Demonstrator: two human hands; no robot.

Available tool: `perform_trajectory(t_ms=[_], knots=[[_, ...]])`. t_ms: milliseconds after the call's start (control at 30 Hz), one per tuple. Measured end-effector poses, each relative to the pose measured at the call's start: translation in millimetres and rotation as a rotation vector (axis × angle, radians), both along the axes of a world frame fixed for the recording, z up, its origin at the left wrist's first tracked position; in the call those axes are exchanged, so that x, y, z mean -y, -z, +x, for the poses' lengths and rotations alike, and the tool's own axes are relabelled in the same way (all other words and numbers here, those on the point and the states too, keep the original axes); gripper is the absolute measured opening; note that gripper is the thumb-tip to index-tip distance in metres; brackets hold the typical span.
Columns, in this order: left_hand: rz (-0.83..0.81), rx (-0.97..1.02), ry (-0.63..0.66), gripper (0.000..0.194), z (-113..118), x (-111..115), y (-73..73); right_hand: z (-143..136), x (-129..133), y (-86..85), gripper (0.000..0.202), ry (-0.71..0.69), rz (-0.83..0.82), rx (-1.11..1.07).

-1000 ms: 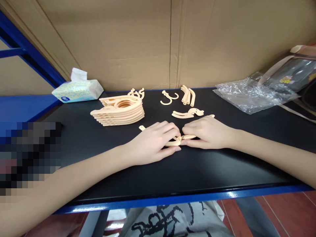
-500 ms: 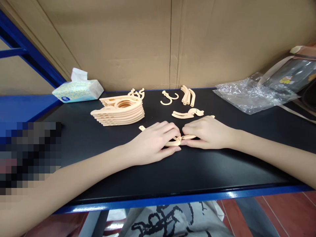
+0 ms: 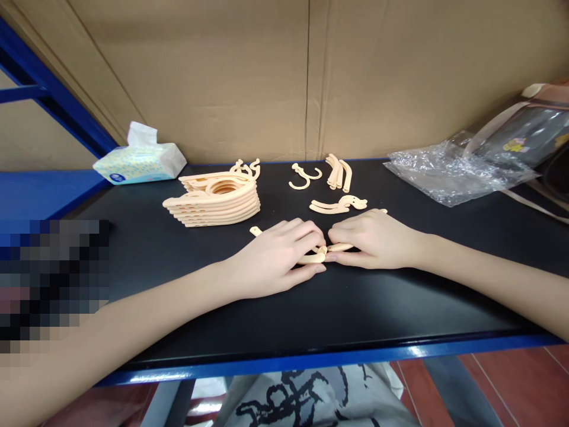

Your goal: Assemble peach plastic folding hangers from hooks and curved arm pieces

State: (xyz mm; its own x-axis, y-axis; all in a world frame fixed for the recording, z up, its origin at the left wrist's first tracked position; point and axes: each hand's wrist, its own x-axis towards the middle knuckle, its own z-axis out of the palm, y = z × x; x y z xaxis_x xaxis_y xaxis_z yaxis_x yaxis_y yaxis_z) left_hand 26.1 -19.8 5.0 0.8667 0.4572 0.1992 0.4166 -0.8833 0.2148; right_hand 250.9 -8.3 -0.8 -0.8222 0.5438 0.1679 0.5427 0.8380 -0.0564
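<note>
My left hand is closed over a beige plastic hanger part, whose flat end with a hole sticks out past the knuckles on the left. My right hand grips a second beige hanger arm, mostly hidden under the palm. The two pieces meet between my fingertips, low over the black table; whether they are joined I cannot tell. Just beyond my hands lie curved hanger arms with a rounded end piece. Farther back are a loose double hook and several loose curved arms.
A stack of beige folded hangers stands at the left, with loose hooks behind it. A tissue box is at the back left. Clear plastic wrap and a transparent bag lie at the right. Cardboard lines the back.
</note>
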Motion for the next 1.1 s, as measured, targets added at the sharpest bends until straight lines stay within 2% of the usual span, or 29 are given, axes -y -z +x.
perform_trajectory(t_ms=[1100], knots=[[0.024, -0.008, 0.004, 0.017, 0.4, 0.6, 1.1, -0.3, 0.4, 0.5, 0.042, 0.014, 0.033, 0.004]])
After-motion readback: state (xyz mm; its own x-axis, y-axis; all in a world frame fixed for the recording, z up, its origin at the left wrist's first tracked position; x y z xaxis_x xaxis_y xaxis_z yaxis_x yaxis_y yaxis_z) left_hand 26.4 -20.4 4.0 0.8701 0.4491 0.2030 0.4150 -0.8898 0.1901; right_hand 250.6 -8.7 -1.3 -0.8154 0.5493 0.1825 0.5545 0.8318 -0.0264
